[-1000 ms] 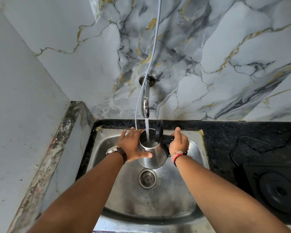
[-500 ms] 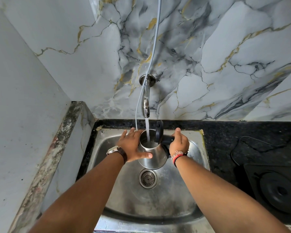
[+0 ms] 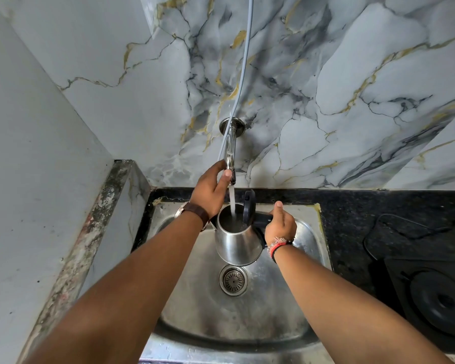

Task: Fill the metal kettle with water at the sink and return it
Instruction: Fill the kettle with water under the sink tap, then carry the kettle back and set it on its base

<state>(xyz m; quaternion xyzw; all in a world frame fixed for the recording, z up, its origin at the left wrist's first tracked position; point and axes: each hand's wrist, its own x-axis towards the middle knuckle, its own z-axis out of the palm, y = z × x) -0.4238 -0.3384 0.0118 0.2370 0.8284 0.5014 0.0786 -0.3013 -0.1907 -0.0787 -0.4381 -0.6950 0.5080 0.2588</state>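
The metal kettle (image 3: pixel 237 245) hangs over the steel sink (image 3: pixel 307 248), its black lid (image 3: pixel 249 208) flipped up. My right hand (image 3: pixel 280 225) is closed around the kettle's black handle. Water streams from the wall tap (image 3: pixel 231 153) into the kettle's open mouth. My left hand (image 3: pixel 211 189) is up at the tap's spout end, fingers and thumb wrapped on it. A watch sits on my left wrist and red thread bands on my right.
The sink drain (image 3: pixel 233 279) lies just below the kettle. A black counter (image 3: pixel 352 206) runs to the right with the black kettle base (image 3: pixel 439 300) and its cord (image 3: pixel 394 227). A grey hose (image 3: pixel 243 74) hangs down the marble wall. A stone ledge (image 3: pixel 90 232) borders the left.
My left hand has left the kettle's side and risen to grip the tap's end. The kettle stays under the stream in my right hand.
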